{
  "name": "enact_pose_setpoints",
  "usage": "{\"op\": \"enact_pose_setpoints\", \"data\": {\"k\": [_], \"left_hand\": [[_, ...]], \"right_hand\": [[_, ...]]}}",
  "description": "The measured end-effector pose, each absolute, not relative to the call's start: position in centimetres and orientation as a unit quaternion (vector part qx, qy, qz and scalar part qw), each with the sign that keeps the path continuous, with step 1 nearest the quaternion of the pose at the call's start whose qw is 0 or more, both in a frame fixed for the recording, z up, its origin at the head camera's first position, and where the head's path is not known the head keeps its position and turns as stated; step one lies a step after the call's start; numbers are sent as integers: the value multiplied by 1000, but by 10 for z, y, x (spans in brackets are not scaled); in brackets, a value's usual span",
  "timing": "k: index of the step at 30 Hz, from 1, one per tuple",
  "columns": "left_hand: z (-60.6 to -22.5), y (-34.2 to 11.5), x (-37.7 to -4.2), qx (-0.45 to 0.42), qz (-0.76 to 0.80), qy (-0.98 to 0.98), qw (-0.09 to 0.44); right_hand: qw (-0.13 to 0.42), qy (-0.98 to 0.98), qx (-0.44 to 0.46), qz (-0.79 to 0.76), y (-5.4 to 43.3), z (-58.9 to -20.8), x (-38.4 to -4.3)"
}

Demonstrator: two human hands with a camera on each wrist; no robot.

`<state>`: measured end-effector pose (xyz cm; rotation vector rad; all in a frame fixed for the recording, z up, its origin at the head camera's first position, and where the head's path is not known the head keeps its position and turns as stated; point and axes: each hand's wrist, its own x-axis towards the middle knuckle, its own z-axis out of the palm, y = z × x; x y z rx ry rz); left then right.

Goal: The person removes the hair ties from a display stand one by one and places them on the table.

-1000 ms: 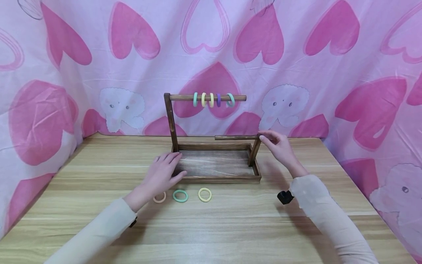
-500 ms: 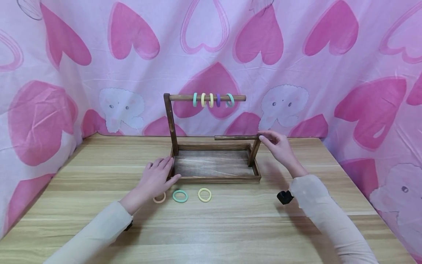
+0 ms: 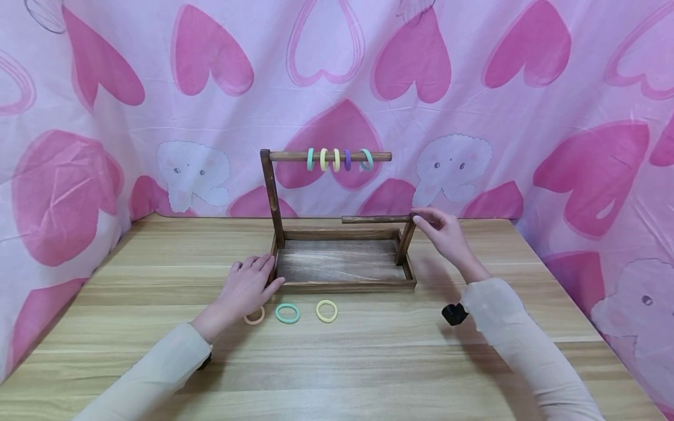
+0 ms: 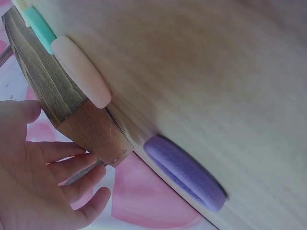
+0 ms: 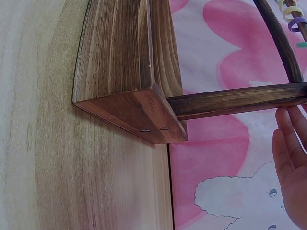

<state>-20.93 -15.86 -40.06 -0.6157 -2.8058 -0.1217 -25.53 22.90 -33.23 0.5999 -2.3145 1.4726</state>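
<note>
- brown wooden rack point(image 3: 344, 287) stands on table point(image 3: 368, 362), between both hands
- left hand point(image 3: 246, 287): fingers loose, fingertips at rack's end on that side, grasping nothing
- right hand point(image 3: 444, 234): fingertips touch top of short post point(image 3: 406, 240); pinching or not, cannot tell
- near left hand, on table: purple ring point(image 4: 184, 172), peach ring point(image 4: 81, 72); then, towards right hand, green ring point(image 3: 287, 321), yellow ring point(image 3: 327, 321)
- above and between hands: upper bar point(image 3: 289, 156) carrying five rings point(image 3: 337, 159)

The head view looks forward and down over the wooden tray point(image 3: 347, 287). Close, tipped sideways and facing the far curtain point(image 3: 411, 128), the left wrist view shares its left end, the right wrist view its right.
</note>
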Motion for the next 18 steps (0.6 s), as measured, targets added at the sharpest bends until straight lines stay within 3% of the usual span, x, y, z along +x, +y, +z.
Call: {"op": "enact_pose_setpoints", "data": {"k": [11,18], "left_hand": [[-400,-160,-207,-208,-48,-970,112],[-401,-160,-206,-209,-49,-971,110]], "right_hand": [[149,-825,192,510,230,-329,-256],[119,-818,171,536,237,-323,-280]]}}
